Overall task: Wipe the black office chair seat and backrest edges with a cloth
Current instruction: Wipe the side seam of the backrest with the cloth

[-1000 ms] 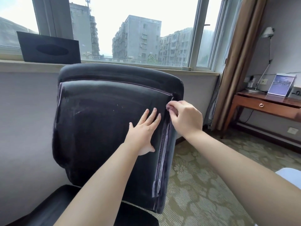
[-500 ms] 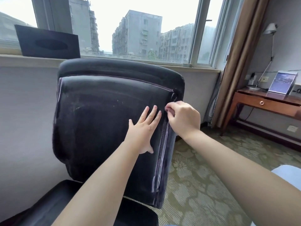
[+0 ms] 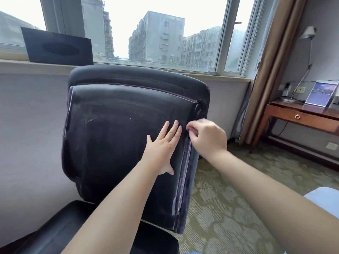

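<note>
The black office chair's backrest (image 3: 113, 143) fills the middle of the head view, dusty, with a pale seam along its right edge. Its seat (image 3: 55, 230) shows at the bottom left. My left hand (image 3: 161, 149) lies flat on the backrest with straight fingers, just left of the right seam. My right hand (image 3: 209, 138) has curled fingers that pinch a small pinkish bit of cloth (image 3: 191, 129) against the upper part of that seam. Most of the cloth is hidden inside the fingers.
A black tissue box (image 3: 58, 48) stands on the window sill behind the chair. To the right are a brown curtain (image 3: 275, 61) and a wooden desk (image 3: 300, 114) with a lamp (image 3: 308, 33) and a framed picture (image 3: 321, 93). Patterned carpet (image 3: 229, 208) lies right of the chair.
My right hand has slid a little down the backrest's right seam from the top corner. My left hand has stayed flat in the same spot.
</note>
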Demonstrator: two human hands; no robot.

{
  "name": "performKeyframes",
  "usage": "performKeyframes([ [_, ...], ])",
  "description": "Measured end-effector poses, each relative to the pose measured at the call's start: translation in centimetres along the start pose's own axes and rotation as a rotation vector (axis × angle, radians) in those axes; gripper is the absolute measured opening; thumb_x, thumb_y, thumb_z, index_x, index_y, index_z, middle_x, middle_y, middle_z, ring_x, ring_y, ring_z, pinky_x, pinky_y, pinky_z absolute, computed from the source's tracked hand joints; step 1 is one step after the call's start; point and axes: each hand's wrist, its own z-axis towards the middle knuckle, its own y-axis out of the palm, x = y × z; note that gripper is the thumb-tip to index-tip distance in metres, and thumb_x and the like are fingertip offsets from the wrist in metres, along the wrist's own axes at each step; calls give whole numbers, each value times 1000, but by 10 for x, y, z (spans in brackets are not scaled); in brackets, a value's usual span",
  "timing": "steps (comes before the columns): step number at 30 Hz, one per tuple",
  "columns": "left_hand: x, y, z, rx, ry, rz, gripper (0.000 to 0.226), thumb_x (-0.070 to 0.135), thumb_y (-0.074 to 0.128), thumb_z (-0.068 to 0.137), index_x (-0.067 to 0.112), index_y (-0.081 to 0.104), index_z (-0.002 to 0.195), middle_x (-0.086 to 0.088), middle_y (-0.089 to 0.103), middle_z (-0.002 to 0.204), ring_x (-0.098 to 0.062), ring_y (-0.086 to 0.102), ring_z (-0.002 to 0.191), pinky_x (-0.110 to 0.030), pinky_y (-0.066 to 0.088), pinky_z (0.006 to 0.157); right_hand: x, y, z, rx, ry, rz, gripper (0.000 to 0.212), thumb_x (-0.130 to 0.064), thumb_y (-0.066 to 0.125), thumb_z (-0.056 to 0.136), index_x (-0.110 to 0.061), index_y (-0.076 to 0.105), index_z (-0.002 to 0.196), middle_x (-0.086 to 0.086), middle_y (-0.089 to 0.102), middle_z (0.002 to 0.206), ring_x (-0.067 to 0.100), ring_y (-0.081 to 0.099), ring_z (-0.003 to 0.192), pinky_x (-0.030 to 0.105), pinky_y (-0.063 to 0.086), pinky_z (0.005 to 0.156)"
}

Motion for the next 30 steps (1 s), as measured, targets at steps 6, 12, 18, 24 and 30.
performKeyframes([
  [6,0,6,-1,22,2,37,140,48,83,63,19,-27,145,7,-37,151,-18,-30,141,-65,17,111,1,2,-24,-23,-40,7,9,-19,68,80,-24,73,85,-4,68,79,22,64,71,29,50,52],
  [12,1,7,-3,28,13,89,141,52,81,63,17,-31,142,3,-37,151,-21,-30,141,-61,13,113,-1,6,-11,56,34,68,13,-21,60,86,-22,72,90,-1,68,86,23,63,79,31,52,58],
  [18,2,13,-1,57,6,116,144,54,81,61,14,-36,136,0,-37,151,-24,-30,141,-57,8,116,4,12,-45,33,-150,-8,17,-26,57,82,-23,73,82,-3,66,75,19,62,63,25,49,44],
  [24,5,13,-2,56,7,140,144,57,80,61,13,-36,135,-2,-38,151,-26,-31,140,-57,5,115,3,10,-23,108,-27,14,9,-20,64,82,-22,73,84,-2,66,76,21,61,67,24,45,49],
  [30,5,15,-4,74,2,142,144,56,80,62,12,-36,135,-4,-36,152,-28,-28,142,-53,4,117,6,19,-56,90,-201,-24,26,-25,48,83,-20,74,81,-1,66,77,20,63,65,27,50,43],
])
